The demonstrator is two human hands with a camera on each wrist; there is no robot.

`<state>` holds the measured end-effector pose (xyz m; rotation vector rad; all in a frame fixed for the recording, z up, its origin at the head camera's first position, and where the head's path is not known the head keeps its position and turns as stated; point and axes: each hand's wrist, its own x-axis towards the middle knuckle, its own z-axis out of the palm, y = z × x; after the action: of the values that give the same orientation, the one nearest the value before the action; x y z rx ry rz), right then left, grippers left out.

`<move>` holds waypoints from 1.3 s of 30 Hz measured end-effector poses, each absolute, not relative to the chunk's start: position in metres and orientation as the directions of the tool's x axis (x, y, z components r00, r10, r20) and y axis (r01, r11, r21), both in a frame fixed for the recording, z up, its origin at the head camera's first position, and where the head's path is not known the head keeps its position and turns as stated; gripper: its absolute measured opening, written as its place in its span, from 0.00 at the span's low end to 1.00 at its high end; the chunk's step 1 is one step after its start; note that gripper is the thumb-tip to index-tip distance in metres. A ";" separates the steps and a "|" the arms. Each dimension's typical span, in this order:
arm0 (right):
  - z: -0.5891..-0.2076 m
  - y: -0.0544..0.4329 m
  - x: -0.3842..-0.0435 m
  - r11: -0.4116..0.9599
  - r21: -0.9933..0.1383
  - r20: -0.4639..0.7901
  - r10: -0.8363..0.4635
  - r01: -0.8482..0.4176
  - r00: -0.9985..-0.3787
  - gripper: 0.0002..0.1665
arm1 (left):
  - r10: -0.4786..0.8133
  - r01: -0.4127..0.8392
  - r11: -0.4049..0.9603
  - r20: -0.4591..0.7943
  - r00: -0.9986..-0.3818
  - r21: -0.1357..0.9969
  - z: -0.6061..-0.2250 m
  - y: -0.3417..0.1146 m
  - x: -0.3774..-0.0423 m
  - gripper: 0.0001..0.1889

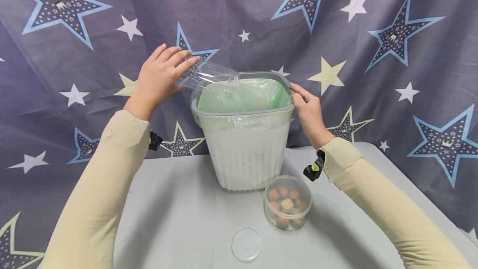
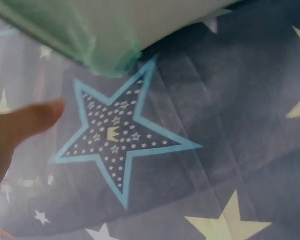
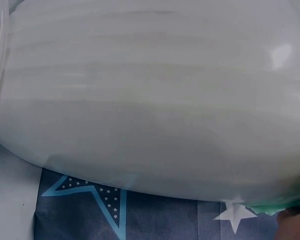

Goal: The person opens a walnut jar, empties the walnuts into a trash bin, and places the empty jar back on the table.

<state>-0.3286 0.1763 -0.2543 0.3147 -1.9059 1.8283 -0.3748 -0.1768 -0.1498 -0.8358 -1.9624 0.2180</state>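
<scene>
My left hand [image 1: 160, 74] grips a clear plastic jar [image 1: 218, 76], its fingers laid over the top side. The jar lies tilted sideways, its mouth end over the opening of a white ribbed trash bin [image 1: 246, 152]; nothing shows inside the jar. A green translucent bag [image 1: 257, 90] lines the bin and folds over under its grey rim [image 1: 242, 113]. At the bin's right side my right hand [image 1: 308, 109] holds the rim, thumb and fingers pinching it. In the left wrist view the left thumb [image 2: 37, 117] shows beside the bin's liner.
In front of the bin stands a round clear tub [image 1: 288, 226] of brown, walnut-like balls [image 1: 286, 204]. Nearer lies a round clear lid [image 1: 246, 245] on the grey table [image 1: 186, 227]. A star-patterned curtain [image 1: 257, 7] hangs behind.
</scene>
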 end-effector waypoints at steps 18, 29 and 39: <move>-0.256 0.177 -0.331 0.102 -0.875 0.483 0.186 -0.473 -0.856 0.28 | 0.614 0.477 0.739 0.767 -0.186 -0.476 -0.160 -0.172 -0.377 0.41; -0.256 0.173 -0.329 0.101 -0.866 0.499 0.193 -0.489 -0.845 0.27 | 0.177 0.517 0.849 0.865 -0.470 0.107 -0.185 -0.191 -0.378 0.46; -0.255 0.173 -0.326 0.089 -0.860 0.510 0.168 -0.502 -0.844 0.27 | -0.106 0.588 0.616 0.794 -0.599 0.525 -0.212 -0.190 -0.368 0.43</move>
<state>-0.3264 0.1734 -0.2555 0.3271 -1.8857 1.8056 -0.3678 -0.1898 -0.2124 -0.3801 -1.9886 -1.0300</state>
